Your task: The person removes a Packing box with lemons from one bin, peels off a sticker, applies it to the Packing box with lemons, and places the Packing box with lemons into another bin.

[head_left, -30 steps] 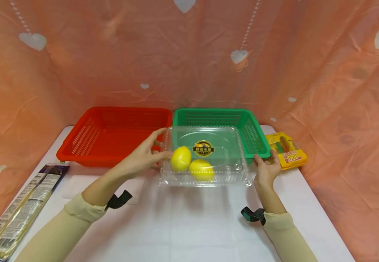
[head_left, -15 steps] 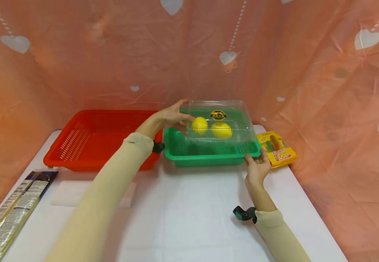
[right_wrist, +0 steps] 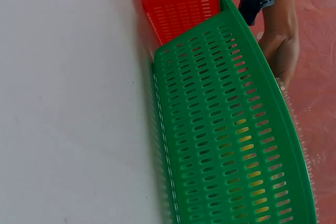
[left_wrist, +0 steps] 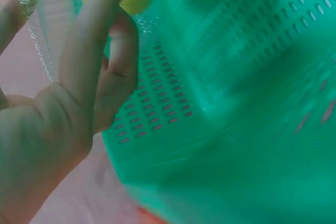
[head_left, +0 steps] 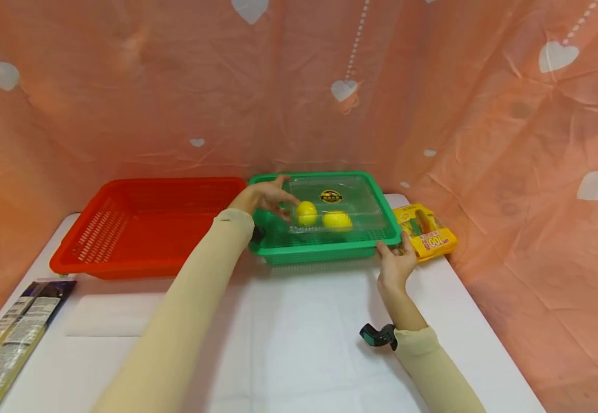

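Note:
A clear plastic fruit box (head_left: 363, 201) with a dark round label lies over the opening of the green basket (head_left: 319, 250). Two yellow lemons (head_left: 306, 213) show inside it. My left hand (head_left: 270, 196) grips the box by its left end, thumb and fingers at the edge. In the left wrist view the bent fingers (left_wrist: 86, 45) hold the ridged rim above the basket's perforated wall. Whether the box touches the basket floor, I cannot tell. My right hand (head_left: 397, 265) holds the basket's near right corner; it is out of sight in its own wrist view.
Left of the green basket stands a red basket (head_left: 170, 226). A yellow packet (head_left: 428, 232) lies right of the green one. On the white table (head_left: 299, 344) are a white folded sheet (head_left: 110, 314) and long flat packets (head_left: 17, 332). A pink curtain (head_left: 278, 115) hangs behind.
The left hand has carried the fruit box away from me, over the green basket, and lowered it. The right hand keeps its hold on the basket corner. The head view has shifted rightward.

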The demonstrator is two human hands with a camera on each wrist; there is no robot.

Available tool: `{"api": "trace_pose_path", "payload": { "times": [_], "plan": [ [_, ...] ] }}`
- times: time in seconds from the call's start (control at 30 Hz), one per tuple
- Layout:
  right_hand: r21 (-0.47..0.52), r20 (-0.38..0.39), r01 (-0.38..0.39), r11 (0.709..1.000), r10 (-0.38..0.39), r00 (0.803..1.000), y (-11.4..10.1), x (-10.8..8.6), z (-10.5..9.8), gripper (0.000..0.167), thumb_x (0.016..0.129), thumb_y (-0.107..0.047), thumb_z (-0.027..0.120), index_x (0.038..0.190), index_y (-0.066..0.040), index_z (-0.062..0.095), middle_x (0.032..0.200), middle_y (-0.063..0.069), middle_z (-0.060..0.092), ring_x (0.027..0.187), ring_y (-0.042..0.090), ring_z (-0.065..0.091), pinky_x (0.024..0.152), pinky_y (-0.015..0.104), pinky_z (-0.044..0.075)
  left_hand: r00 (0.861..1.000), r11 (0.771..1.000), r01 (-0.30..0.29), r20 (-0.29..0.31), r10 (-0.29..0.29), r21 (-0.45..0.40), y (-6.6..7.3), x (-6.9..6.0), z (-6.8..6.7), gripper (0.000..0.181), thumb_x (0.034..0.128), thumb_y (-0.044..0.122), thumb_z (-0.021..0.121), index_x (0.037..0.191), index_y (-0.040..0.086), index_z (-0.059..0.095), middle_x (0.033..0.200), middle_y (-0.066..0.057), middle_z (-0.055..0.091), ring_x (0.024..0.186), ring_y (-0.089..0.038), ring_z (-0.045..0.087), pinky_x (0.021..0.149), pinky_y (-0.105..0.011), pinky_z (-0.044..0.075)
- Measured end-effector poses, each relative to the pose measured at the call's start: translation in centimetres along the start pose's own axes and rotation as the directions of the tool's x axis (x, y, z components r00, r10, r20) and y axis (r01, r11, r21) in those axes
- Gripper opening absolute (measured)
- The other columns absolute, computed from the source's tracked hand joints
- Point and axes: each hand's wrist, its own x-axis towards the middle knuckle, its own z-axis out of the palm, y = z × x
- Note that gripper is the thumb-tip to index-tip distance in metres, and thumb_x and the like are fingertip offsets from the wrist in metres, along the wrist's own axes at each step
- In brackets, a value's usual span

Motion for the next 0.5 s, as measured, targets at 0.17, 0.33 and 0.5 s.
{"api": "trace_pose_path", "payload": {
  "times": [0.17,0.33,0.5],
  "plan": [
    [-0.008,-0.001,0.002,1.0,-0.002,1.0,0.2,0.0,0.1,0.074,0.089,0.018,0.059,0.154,0.0,0.029,0.137,0.023,0.045,0.08,0.007,0.054,0.07,0.015,0.055,0.999,0.998,0.049,-0.023,-0.048,0.044,-1.1,0.7,0.1,0.091,0.0981,0.004,0.06,0.158,0.027,-0.004,0.159,-0.026,0.008,0.118,-0.042,0.054,0.083,-0.045,0.058],
    [0.003,-0.006,0.003,1.0,-0.003,1.0,0.2,-0.1,0.1,0.074,0.089,0.019,0.059,0.154,-0.001,0.029,0.14,0.023,0.045,0.083,0.008,0.056,0.069,0.014,0.055,0.996,0.994,0.074,-0.048,-0.07,0.084,-1.4,0.8,0.2,0.091,0.0978,0.005,0.061,0.158,0.024,-0.004,0.156,-0.029,0.013,0.121,-0.044,0.055,0.088,-0.047,0.056],
    [0.001,-0.007,0.016,1.0,-0.016,1.0,0.0,0.0,0.0,0.074,0.089,0.018,0.059,0.154,0.0,0.03,0.138,0.025,0.046,0.08,0.007,0.056,0.068,0.014,0.055,0.996,0.988,0.084,-0.046,-0.079,0.131,-1.3,0.9,0.4,0.091,0.099,0.004,0.059,0.158,0.024,-0.007,0.162,-0.023,0.005,0.123,-0.044,0.053,0.094,-0.048,0.053]
  ]
}}
